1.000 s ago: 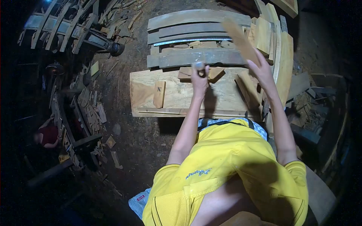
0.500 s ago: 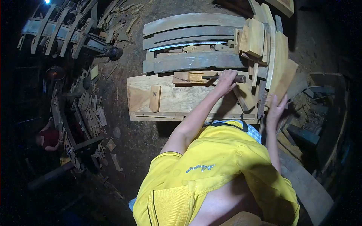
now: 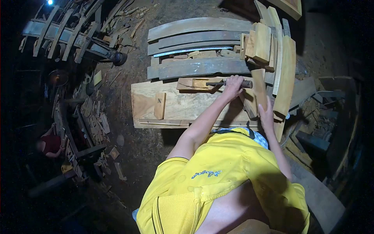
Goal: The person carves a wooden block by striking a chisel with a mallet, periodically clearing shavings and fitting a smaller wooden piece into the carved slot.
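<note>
My left hand (image 3: 233,88) is closed round the dark handle of a chisel (image 3: 215,83), whose blade points left into the hollow of a small wooden block (image 3: 187,84). That block lies near the back edge of a wide pale board (image 3: 181,104). To the right, my right hand (image 3: 266,114) grips the lower end of a long flat wood piece (image 3: 259,87), beside the chisel handle's end. Whether the piece touches the handle, I cannot tell. A short marked wood piece (image 3: 159,105) rests on the board's left part.
Curved grey planks (image 3: 202,66) lie beyond the board, with a blue-white measuring strip (image 3: 191,50) among them. Stacked wood blocks (image 3: 261,43) and long curved boards (image 3: 285,78) are at the right. A person in dark red (image 3: 51,144) is at the far left.
My right hand and its wood piece have swung left, from over the right-hand boards to beside the chisel handle. My left hand stays on the chisel, nearly in place.
</note>
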Available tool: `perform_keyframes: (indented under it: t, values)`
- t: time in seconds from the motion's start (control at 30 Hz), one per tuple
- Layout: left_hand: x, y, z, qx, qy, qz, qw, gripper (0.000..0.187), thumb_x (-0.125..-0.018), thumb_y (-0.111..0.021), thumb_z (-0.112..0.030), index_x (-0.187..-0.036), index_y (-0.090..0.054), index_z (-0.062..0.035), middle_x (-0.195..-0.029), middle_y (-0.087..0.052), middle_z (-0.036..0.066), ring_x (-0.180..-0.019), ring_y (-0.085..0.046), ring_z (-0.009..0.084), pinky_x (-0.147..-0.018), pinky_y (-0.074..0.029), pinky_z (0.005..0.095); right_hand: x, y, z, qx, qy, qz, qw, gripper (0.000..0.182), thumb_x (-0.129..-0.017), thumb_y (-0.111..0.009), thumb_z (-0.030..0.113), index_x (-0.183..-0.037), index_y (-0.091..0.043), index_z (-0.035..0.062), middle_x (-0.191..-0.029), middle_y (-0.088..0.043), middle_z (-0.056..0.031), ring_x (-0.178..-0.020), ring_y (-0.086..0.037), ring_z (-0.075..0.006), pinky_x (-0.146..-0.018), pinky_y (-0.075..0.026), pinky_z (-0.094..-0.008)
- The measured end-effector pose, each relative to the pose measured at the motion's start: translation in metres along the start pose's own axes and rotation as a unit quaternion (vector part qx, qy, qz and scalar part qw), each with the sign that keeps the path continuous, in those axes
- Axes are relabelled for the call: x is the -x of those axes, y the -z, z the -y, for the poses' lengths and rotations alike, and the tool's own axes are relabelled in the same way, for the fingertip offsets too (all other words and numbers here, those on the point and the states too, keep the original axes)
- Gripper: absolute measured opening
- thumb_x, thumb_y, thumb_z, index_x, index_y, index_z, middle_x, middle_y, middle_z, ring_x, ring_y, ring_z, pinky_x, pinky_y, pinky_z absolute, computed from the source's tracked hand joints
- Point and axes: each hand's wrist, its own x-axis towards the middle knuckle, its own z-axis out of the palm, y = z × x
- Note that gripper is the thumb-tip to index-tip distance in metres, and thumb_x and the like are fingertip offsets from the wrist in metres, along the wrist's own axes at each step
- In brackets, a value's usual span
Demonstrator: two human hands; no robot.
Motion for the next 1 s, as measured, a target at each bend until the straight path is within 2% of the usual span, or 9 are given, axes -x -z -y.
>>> perform_keyframes:
  t: [0.1, 0.23, 0.4, 0.5, 0.63, 0.77, 0.9, 0.97, 1.0]
  values:
    - [0.006, 0.003, -0.004, 0.01, -0.013, -0.041, 0.999, 0.032, -0.065, -0.065, -0.008, -0.091, -0.046, -0.006, -0.087, -0.049, 0.015, -0.084, -0.048, 0.0355, -0.071, -0.038, 0.0457, -0.001, 0.009, 0.018, -0.075, -0.058, -0.138, 0.986, 0.058, -0.089, -0.051, 0.027, -0.135, -0.028, -0.0017, -0.13, -0.042, -0.0217, -0.119, -0.043, -0.0295, -0.099, -0.032, -0.0355]
    - [0.005, -0.002, -0.001, 0.005, -0.006, -0.015, 1.0, 0.04, -0.062, -0.07, -0.008, -0.095, -0.047, -0.0069, -0.09, -0.05, 0.015, -0.088, -0.048, 0.0342, -0.074, -0.038, 0.0452, 0.005, -0.009, -0.004, 0.009, 0.008, 0.032, 0.999, 0.057, -0.089, -0.051, 0.027, -0.134, -0.029, -0.0017, -0.127, -0.044, -0.0221, -0.117, -0.044, -0.031, -0.099, -0.033, -0.0357]
    - [0.006, -0.006, 0.001, -0.004, -0.006, -0.03, 1.0, 0.039, -0.06, -0.071, -0.008, -0.092, -0.049, -0.007, -0.089, -0.051, 0.013, -0.086, -0.049, 0.0335, -0.072, -0.038, 0.0452, 0.002, 0.0, 0.001, -0.188, -0.149, -0.129, 0.962, 0.057, -0.089, -0.051, 0.026, -0.135, -0.029, -0.0001, -0.123, -0.046, -0.0227, -0.112, -0.048, -0.0321, -0.094, -0.038, -0.0362]
    - [0.004, -0.01, 0.006, -0.007, -0.01, -0.042, 0.999, 0.04, -0.059, -0.071, -0.009, -0.091, -0.049, -0.007, -0.088, -0.051, 0.013, -0.085, -0.049, 0.0333, -0.071, -0.039, 0.0448, 0.002, -0.012, -0.025, 0.004, 0.019, 0.045, 0.999, 0.057, -0.089, -0.05, 0.027, -0.134, -0.029, -0.0003, -0.119, -0.049, -0.0215, -0.11, -0.05, -0.0315, -0.093, -0.038, -0.0364]
    - [0.01, -0.001, 0.008, 0.004, -0.02, -0.059, 0.998, 0.038, -0.058, -0.07, -0.009, -0.089, -0.048, -0.007, -0.087, -0.05, 0.013, -0.083, -0.049, 0.0341, -0.069, -0.039, 0.0448, 0.004, -0.014, -0.021, -0.067, -0.037, -0.047, 0.996, 0.057, -0.089, -0.05, 0.027, -0.135, -0.028, -0.0008, -0.124, -0.046, -0.0219, -0.116, -0.045, -0.0303, -0.097, -0.035, -0.0356]
    - [0.02, 0.035, 0.02, 0.081, -0.017, -0.133, 0.988, 0.04, -0.059, -0.066, -0.003, -0.095, -0.049, -0.0057, -0.084, -0.049, 0.014, -0.082, -0.047, 0.0349, -0.074, -0.04, 0.0442, -0.016, 0.0, -0.043, -0.069, 0.004, -0.163, 0.984, 0.056, -0.091, -0.05, 0.026, -0.137, -0.027, 0.0039, -0.11, -0.054, -0.0143, -0.088, -0.057, -0.0209, -0.066, -0.049, -0.0287]
    - [0.054, 0.109, 0.028, -0.025, 0.078, -0.302, 0.95, 0.032, -0.071, -0.067, -0.007, -0.099, -0.05, -0.0039, -0.09, -0.054, 0.011, -0.088, -0.052, 0.0273, -0.078, -0.043, 0.0355, -0.006, 0.029, -0.017, -0.212, -0.136, -0.096, 0.963, 0.055, -0.091, -0.051, 0.024, -0.137, -0.027, 0.0066, -0.093, -0.057, -0.0073, -0.066, -0.054, -0.0106, -0.044, -0.042, -0.0215]
    - [0.083, 0.132, 0.04, 0.28, 0.328, -0.308, 0.848, 0.031, -0.078, -0.068, -0.014, -0.103, -0.052, -0.0042, -0.095, -0.057, 0.008, -0.088, -0.055, 0.0181, -0.076, -0.045, 0.0295, -0.006, 0.032, -0.02, -0.201, -0.135, -0.076, 0.967, 0.055, -0.091, -0.051, 0.023, -0.138, -0.026, 0.0079, -0.086, -0.055, -0.0034, -0.06, -0.05, -0.0046, -0.04, -0.035, -0.0178]
    - [0.099, 0.137, 0.056, 0.309, 0.304, -0.336, 0.836, 0.032, -0.08, -0.067, -0.014, -0.106, -0.051, -0.0048, -0.095, -0.057, 0.007, -0.087, -0.055, 0.0153, -0.077, -0.046, 0.0278, -0.007, 0.037, -0.006, -0.153, -0.164, -0.048, 0.973, 0.054, -0.09, -0.052, 0.023, -0.136, -0.029, 0.0071, -0.093, -0.058, -0.0068, -0.067, -0.057, -0.0125, -0.05, -0.045, -0.0248]
